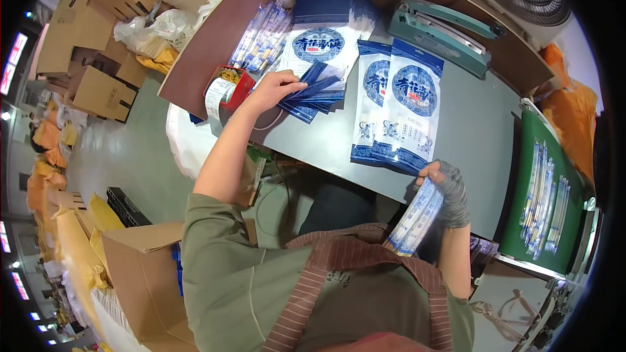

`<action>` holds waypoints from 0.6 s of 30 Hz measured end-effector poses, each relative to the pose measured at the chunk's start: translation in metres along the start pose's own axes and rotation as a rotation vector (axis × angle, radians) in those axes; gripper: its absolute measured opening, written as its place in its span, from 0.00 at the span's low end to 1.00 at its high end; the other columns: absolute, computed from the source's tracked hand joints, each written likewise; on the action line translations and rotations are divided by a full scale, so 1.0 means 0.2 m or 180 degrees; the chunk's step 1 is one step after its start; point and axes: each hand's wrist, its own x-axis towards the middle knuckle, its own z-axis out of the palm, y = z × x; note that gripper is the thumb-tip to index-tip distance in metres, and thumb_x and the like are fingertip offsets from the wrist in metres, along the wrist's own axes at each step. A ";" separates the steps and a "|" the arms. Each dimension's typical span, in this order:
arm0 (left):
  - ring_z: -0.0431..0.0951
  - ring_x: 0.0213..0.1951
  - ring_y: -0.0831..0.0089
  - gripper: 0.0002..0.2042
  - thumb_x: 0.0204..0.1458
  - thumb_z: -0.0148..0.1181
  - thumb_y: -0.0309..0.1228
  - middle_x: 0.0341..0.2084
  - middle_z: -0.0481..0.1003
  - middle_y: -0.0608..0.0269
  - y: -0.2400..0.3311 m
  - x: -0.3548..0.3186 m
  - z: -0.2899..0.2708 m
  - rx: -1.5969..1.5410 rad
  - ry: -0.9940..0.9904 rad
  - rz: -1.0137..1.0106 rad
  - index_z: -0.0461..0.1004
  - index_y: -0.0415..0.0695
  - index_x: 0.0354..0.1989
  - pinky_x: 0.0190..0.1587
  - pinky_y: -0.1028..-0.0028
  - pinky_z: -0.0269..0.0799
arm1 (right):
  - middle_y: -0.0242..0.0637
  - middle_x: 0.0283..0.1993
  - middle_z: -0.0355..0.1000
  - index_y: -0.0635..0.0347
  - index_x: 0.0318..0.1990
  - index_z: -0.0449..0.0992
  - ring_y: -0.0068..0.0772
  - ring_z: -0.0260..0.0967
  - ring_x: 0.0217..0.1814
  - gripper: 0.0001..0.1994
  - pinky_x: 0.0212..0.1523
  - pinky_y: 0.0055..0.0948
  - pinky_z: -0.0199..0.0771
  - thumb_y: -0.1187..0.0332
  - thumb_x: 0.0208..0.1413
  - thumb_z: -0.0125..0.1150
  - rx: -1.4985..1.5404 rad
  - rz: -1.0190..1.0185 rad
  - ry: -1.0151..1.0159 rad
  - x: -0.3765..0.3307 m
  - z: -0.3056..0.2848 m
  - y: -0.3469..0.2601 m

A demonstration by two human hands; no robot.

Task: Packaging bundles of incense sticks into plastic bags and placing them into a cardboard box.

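My left hand (274,88) reaches onto the grey table (469,130) and its fingers pinch a fan of narrow dark blue sleeves (313,94). My right hand (447,189), in a grey glove, grips a bundle of long wrapped sticks in clear blue-and-white packets (415,218) near the table's front edge. Between the hands lie two blue-and-white printed pouches (398,107), overlapping. A stack of the same pouches (319,42) lies behind the sleeves.
A green heat sealer (443,32) stands at the back. More wrapped sticks (261,36) lie at the back left, beside a red tape dispenser (227,88). A green tray (544,189) on the right holds several wrapped sticks. Cardboard boxes (140,274) stand on the floor to the left.
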 end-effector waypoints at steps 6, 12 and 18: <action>0.66 0.29 0.84 0.09 0.56 0.60 0.32 0.22 0.69 0.72 0.04 0.01 0.00 -0.0725 0.0013 -0.0529 0.74 0.37 0.30 0.35 0.80 0.63 | 0.38 0.26 0.75 0.62 0.32 0.77 0.28 0.73 0.26 0.12 0.28 0.24 0.75 0.61 0.46 0.65 0.0019 -0.0003 0.0141 -0.01 0.01 -0.01; 0.65 0.25 0.85 0.09 0.49 0.66 0.25 0.21 0.69 0.73 0.05 0.08 0.08 -0.0055 0.0239 -0.0174 0.70 0.39 0.30 0.29 0.79 0.63 | 0.40 0.28 0.76 0.64 0.34 0.76 0.28 0.74 0.28 0.12 0.31 0.26 0.77 0.63 0.50 0.64 0.0120 -0.0035 0.0021 -0.05 -0.07 0.00; 0.70 0.18 0.60 0.07 0.52 0.63 0.32 0.16 0.71 0.54 0.39 0.14 0.37 0.1146 0.1877 0.1190 0.75 0.42 0.28 0.23 0.65 0.63 | 0.41 0.29 0.76 0.65 0.34 0.75 0.30 0.75 0.29 0.13 0.33 0.28 0.77 0.63 0.49 0.65 0.0173 -0.0206 0.0117 -0.14 -0.10 -0.03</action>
